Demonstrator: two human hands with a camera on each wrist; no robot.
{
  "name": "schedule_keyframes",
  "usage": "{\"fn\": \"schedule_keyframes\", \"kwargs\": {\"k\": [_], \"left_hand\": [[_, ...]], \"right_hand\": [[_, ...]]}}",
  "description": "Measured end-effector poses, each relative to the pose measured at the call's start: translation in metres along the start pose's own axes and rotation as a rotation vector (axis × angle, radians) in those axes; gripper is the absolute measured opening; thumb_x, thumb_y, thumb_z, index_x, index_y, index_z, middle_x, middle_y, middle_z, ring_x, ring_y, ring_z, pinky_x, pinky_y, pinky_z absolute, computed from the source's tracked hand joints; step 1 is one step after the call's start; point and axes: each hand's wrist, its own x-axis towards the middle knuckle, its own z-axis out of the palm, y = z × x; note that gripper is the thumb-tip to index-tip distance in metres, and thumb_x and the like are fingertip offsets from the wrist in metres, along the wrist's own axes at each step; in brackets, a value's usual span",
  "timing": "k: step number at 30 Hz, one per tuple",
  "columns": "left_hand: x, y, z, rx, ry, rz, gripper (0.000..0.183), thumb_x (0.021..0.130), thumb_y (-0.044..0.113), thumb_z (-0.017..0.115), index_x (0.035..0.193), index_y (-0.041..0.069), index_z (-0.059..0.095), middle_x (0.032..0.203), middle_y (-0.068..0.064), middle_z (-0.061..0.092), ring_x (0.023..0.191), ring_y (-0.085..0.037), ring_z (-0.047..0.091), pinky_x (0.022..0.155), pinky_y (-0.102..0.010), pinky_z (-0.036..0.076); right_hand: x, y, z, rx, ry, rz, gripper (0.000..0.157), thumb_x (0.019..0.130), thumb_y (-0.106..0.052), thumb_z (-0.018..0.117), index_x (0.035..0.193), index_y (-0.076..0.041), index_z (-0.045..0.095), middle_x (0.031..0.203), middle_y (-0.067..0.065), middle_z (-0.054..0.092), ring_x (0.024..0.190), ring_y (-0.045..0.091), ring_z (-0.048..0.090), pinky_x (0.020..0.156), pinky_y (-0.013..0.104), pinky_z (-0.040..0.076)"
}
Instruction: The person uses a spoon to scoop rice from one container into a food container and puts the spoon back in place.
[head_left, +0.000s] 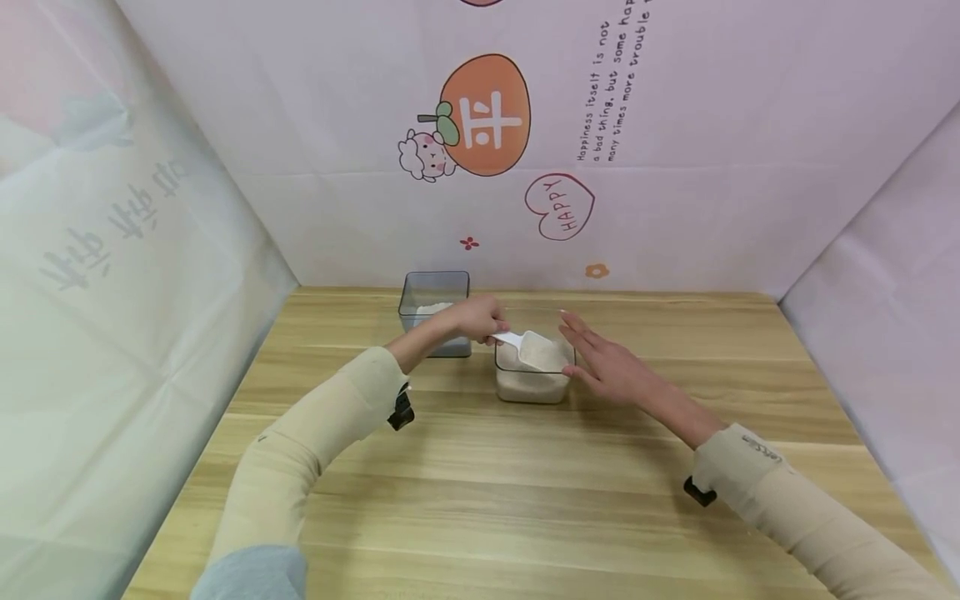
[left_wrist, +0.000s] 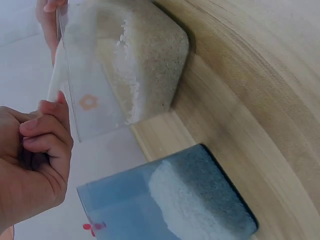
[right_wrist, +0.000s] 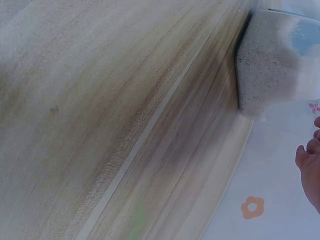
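My left hand (head_left: 478, 320) grips the handle of a white scoop (head_left: 507, 338). The scoop's bowl lies tilted inside a clear square container (head_left: 534, 397), over pale, rice-like grains (head_left: 514, 358). In the left wrist view the curled fingers (left_wrist: 47, 135) are beside the container's rim, and the white scoop (left_wrist: 59, 75) shows behind the clear wall. My right hand (head_left: 611, 367) is at the container's right side, fingers extended and thumb at the near right corner of the rim. Only part of the right hand (right_wrist: 311, 160) enters the right wrist view.
A bluish see-through container (head_left: 435, 293) stands left of the clear one, partly behind my left forearm, with white contents (left_wrist: 172, 200) inside. Both rest on a wood-grain table (head_left: 525, 500). A printed white wall covering (head_left: 337, 167) rises behind the table and along its sides.
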Motion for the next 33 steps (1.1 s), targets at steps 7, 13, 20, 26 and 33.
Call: {"fn": "schedule_keyframes", "kwargs": {"k": [7, 13, 20, 26, 33], "left_hand": [[-0.014, -0.005, -0.002, -0.231, -0.017, -0.026, 0.037, 0.105, 0.011, 0.047, 0.072, 0.003, 0.063, 0.056, 0.002, 0.052, 0.048, -0.005, 0.04, 0.05, -0.018, 0.032], [-0.026, -0.013, -0.003, -0.395, -0.025, -0.05, 0.037, 0.106, 0.011, 0.046, 0.076, 0.001, 0.066, 0.059, -0.001, 0.055, 0.049, -0.008, 0.044, 0.049, -0.02, 0.034], [-0.036, -0.023, -0.006, -0.5, -0.017, -0.074, 0.032, 0.106, 0.012, 0.047, 0.088, -0.004, 0.068, 0.066, -0.004, 0.059, 0.054, -0.008, 0.05, 0.051, -0.017, 0.042], [-0.05, -0.031, -0.015, -0.557, 0.016, -0.051, 0.031, 0.107, 0.01, 0.044, 0.099, -0.009, 0.066, 0.069, -0.002, 0.059, 0.058, -0.006, 0.05, 0.052, -0.015, 0.042], [-0.068, -0.039, -0.029, -0.614, 0.067, -0.069, 0.031, 0.106, 0.01, 0.044, 0.113, -0.013, 0.064, 0.072, -0.001, 0.061, 0.059, -0.006, 0.051, 0.053, -0.014, 0.043]], "right_hand": [[0.0, 0.0, 0.0, -0.005, -0.01, 0.007, 0.071, 0.103, -0.038, 0.052, 0.156, 0.001, 0.024, 0.167, 0.017, 0.013, 0.122, 0.036, 0.06, 0.105, 0.054, 0.045], [0.0, -0.001, -0.001, -0.002, -0.018, 0.014, 0.071, 0.104, -0.038, 0.052, 0.156, 0.0, 0.023, 0.167, 0.017, 0.013, 0.116, 0.034, 0.063, 0.104, 0.054, 0.046], [-0.001, -0.002, -0.001, 0.013, -0.018, 0.019, 0.071, 0.104, -0.038, 0.052, 0.156, 0.0, 0.023, 0.166, 0.018, 0.014, 0.113, 0.033, 0.064, 0.104, 0.054, 0.046], [-0.001, -0.001, 0.0, 0.008, -0.01, 0.014, 0.071, 0.104, -0.037, 0.052, 0.156, 0.001, 0.023, 0.166, 0.019, 0.015, 0.112, 0.032, 0.064, 0.104, 0.054, 0.045], [0.0, 0.001, 0.002, 0.008, 0.004, -0.003, 0.071, 0.104, -0.038, 0.051, 0.156, 0.001, 0.024, 0.166, 0.019, 0.016, 0.115, 0.033, 0.064, 0.104, 0.054, 0.045]]}}
